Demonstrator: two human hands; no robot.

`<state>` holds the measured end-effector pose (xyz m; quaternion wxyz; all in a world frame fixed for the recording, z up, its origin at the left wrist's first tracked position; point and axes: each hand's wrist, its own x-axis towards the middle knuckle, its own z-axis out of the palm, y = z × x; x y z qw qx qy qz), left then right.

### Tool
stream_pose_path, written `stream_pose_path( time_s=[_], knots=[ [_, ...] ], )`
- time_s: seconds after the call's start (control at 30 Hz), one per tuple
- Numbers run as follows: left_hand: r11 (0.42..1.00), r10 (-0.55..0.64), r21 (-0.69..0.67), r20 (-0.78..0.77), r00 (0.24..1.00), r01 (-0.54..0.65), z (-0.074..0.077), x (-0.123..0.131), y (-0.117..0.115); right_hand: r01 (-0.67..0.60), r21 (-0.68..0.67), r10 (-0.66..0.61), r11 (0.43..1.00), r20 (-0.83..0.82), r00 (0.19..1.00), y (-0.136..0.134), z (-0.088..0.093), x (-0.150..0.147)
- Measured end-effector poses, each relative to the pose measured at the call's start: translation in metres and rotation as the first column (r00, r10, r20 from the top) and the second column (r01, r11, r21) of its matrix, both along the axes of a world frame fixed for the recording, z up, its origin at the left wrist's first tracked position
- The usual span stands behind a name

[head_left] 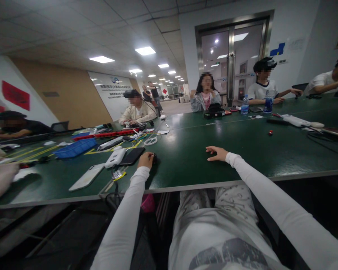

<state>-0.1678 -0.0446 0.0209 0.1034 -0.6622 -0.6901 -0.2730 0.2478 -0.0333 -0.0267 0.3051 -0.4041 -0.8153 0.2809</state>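
My left hand (146,160) rests on the green table (183,161), its fingers closed on a small black object (155,158) that is too small and dark to name. Just left of that hand lies a dark phone (132,156), beside a white device (115,156) and a white phone (87,176). Over the table to the right, my right hand (216,154) has its fingers apart and holds nothing.
A blue tray (75,148), cables (150,141) and a red strip (107,134) lie at left. A small red object (270,132) and white tools (298,121) are at right. Bottles (245,105) stand farther back. Several people sit around the table; another person's hand (5,174) is at far left.
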Motion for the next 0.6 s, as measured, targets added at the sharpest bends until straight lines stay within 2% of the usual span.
stream_pose_path(
  time_s=[0.2, 0.6],
  knots=[
    [1.000, 0.018, 0.006, 0.005, 1.000, -0.018, -0.003, -0.005, 0.004, 0.003, -0.014, -0.003, 1.000, 0.009, 1.000, -0.001, 0.001, 0.000],
    [0.999, -0.044, 0.018, -0.042, 0.998, 0.045, -0.013, -0.015, 0.013, -0.007, -0.001, 0.007, 1.000, -0.022, 1.000, 0.004, -0.004, 0.001]
  ],
)
